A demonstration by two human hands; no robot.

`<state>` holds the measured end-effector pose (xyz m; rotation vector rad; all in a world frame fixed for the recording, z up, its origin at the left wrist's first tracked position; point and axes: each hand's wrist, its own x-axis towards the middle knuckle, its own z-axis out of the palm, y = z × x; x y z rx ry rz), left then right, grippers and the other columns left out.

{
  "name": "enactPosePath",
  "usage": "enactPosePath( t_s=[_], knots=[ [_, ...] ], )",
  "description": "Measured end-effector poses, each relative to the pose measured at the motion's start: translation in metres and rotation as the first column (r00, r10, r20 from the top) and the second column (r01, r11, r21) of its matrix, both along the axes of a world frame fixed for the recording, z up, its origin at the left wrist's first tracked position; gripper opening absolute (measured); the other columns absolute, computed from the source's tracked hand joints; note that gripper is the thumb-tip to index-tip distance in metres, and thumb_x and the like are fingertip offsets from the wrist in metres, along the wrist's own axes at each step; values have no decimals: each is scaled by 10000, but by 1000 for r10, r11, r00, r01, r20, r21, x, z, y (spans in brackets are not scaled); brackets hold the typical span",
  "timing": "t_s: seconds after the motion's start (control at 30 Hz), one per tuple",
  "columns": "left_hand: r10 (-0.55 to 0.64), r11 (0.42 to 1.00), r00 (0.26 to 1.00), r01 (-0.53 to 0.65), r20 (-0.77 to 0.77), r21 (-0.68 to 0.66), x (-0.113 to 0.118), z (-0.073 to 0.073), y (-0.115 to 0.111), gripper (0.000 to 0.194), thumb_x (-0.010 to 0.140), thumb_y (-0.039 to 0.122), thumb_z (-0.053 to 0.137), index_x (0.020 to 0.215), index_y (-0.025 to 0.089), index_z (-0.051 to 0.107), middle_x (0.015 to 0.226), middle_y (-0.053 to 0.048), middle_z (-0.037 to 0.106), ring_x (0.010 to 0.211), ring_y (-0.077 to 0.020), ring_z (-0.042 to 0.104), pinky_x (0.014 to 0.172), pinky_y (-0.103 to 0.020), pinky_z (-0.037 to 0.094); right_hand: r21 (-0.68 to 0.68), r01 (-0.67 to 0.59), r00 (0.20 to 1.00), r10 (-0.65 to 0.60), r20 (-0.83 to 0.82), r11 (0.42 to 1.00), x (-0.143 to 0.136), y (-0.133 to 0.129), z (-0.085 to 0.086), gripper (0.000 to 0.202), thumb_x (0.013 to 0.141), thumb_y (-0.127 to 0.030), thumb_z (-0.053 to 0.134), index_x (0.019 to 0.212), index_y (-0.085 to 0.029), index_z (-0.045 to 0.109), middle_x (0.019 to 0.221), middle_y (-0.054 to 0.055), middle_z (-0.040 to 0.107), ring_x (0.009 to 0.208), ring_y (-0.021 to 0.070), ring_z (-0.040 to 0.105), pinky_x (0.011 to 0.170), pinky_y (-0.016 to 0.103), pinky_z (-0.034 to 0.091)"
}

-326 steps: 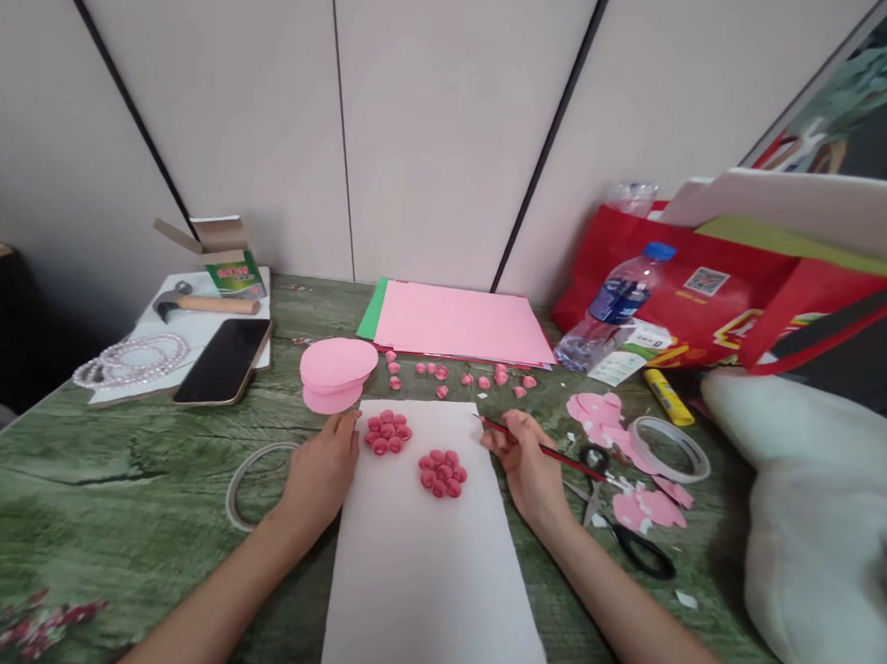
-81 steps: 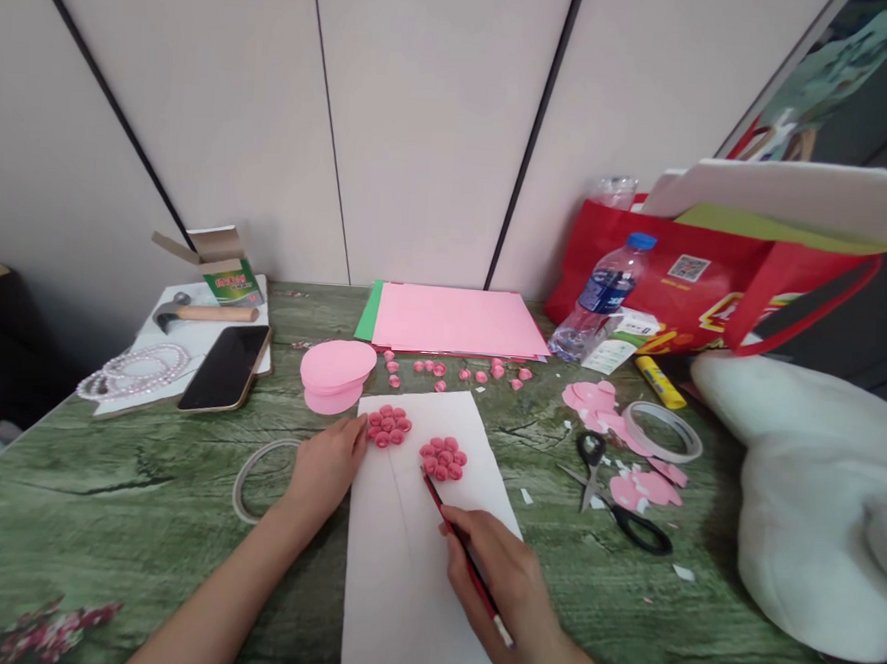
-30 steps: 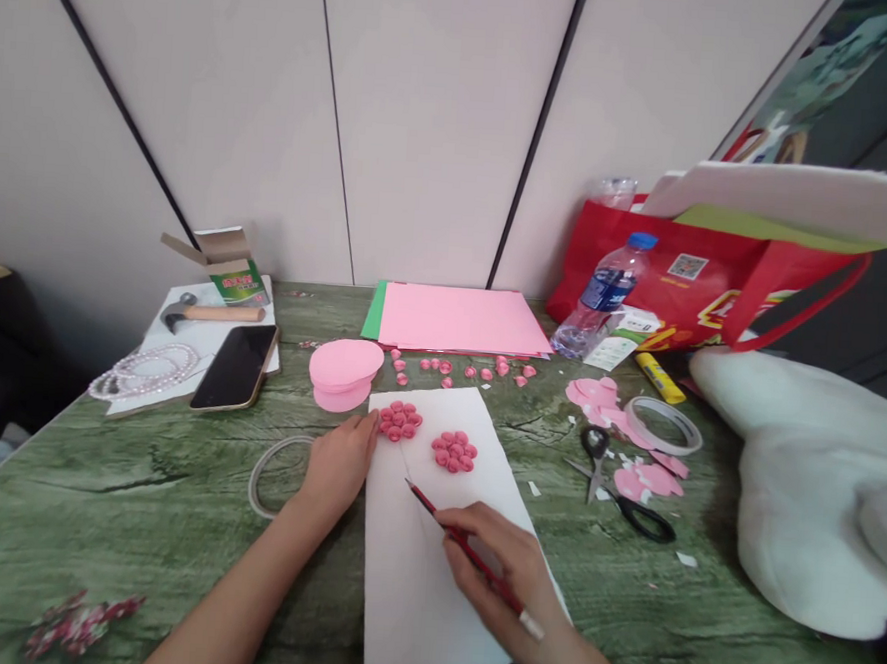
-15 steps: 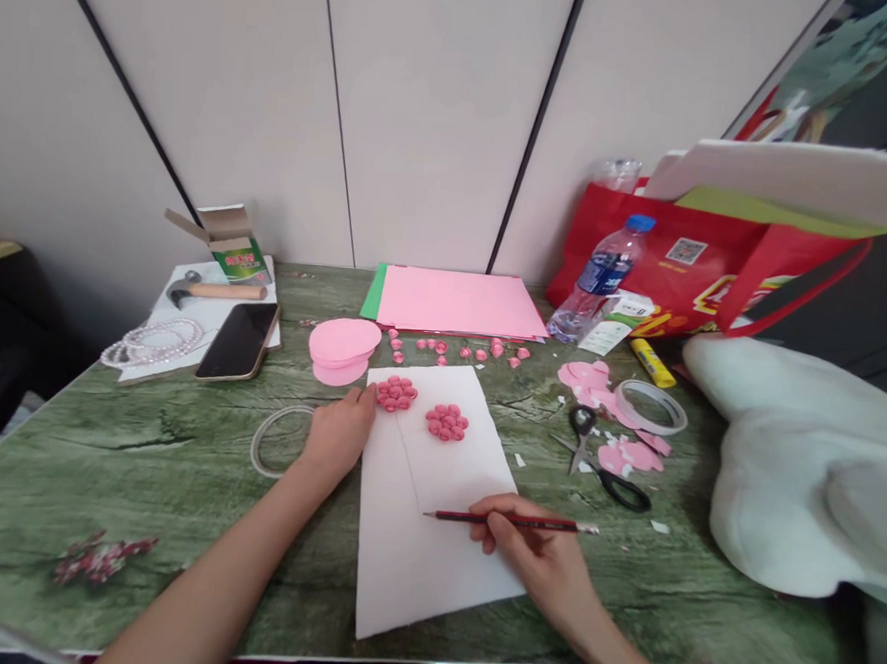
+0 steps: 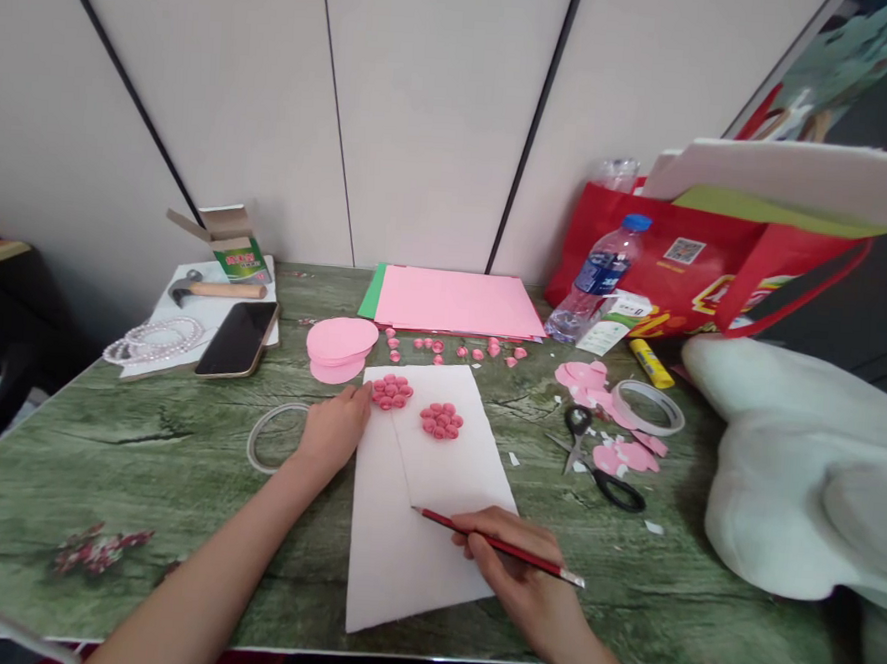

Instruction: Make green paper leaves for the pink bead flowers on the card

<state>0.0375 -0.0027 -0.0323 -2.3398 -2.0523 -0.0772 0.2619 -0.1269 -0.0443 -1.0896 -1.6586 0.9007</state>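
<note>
A white foam board [image 5: 391, 559] lies on the table in front of me. Two clusters of small rolled pink paper roses are on its upper part, one at the left edge [image 5: 393, 392] and one near the middle [image 5: 442, 421]. From the left cluster a thin pencil line runs down the board. My right hand [image 5: 523, 567] is closed round a dark red pencil [image 5: 502, 546], whose tip touches the lower end of that line. With its fingers closed at the upper left edge of the board, my left hand [image 5: 337, 428] holds it beside the left cluster.
Left of the board lie a tape roll [image 5: 278, 438], pink paper ovals [image 5: 342, 342], a phone [image 5: 239, 340] and a hammer [image 5: 225, 290]. Loose roses [image 5: 438, 347] and pink sheets [image 5: 460, 303] sit behind. Rightward are scissors [image 5: 618, 491], a glue stick [image 5: 652, 364], a bottle [image 5: 601, 277] and a white plush [image 5: 766, 472].
The pencil has tilted, its back end dropping towards me, while its tip stays at the lower end of the line. My left hand keeps its place at the board's edge.
</note>
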Motion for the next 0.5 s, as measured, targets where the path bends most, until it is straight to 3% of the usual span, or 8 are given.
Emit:
enactPosePath(
  t_s=[0.27,0.37,0.5],
  knots=[
    [14,1000,998,-14,57,2,-2,2,1,356,930,256,337,1214,209,546,1115,-94,665,930,-265,649,692,-350,493,-122,-2,999,-4,-50,993,2,0,-1,180,859,-249,518,904,-189,682,718,48,697,633,150,635,579,229,500],
    [29,1000,997,-30,68,9,-2,2,1,346,928,254,345,1210,198,537,1096,-100,676,909,-263,657,683,-340,488,-220,-12,996,-6,-85,975,1,13,4,161,845,-283,544,885,-184,664,715,47,691,631,154,636,572,231,505],
    [38,999,997,-38,70,5,-3,2,1,324,935,265,339,1159,196,563,1075,-102,683,907,-248,660,683,-319,481,-205,-118,991,104,-79,972,-4,45,12,196,839,-306,546,934,-177,659,812,64,698,711,164,645,644,260,511]
  ],
)
